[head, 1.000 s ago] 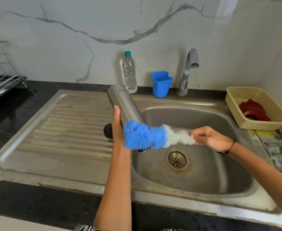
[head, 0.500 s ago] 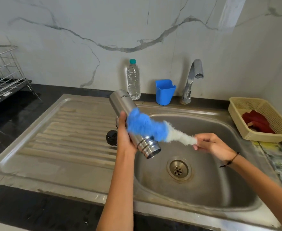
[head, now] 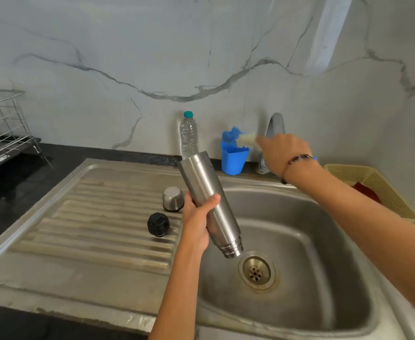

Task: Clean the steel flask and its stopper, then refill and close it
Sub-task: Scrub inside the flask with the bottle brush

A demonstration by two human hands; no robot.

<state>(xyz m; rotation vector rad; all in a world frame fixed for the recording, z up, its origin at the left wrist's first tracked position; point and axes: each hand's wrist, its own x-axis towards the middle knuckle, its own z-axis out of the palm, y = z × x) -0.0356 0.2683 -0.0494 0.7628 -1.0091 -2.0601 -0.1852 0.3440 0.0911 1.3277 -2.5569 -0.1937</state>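
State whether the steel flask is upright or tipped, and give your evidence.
Tipped: the left hand holds the steel flask with its open mouth slanting down over the sink.

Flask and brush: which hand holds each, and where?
Left hand grips the steel flask mid-body, mouth down over the sink. Right hand holds the brush by its handle end.

Flask (head: pixel 210 204): brushed steel, satin sheen, ridged rings at its mouth.
Stopper (head: pixel 158 224), at 8 o'clock of flask: black glossy plastic.
Cap (head: pixel 172 198): brushed steel.
Sink (head: pixel 324 278): dull stainless steel, water-stained; ribbed drainboard.
Holder (head: pixel 234 159): blue matt plastic.
Bottle (head: pixel 188 136): clear plastic.
Basket (head: pixel 383 192): yellow plastic mesh.
Wall (head: pixel 152 57): glossy marble.
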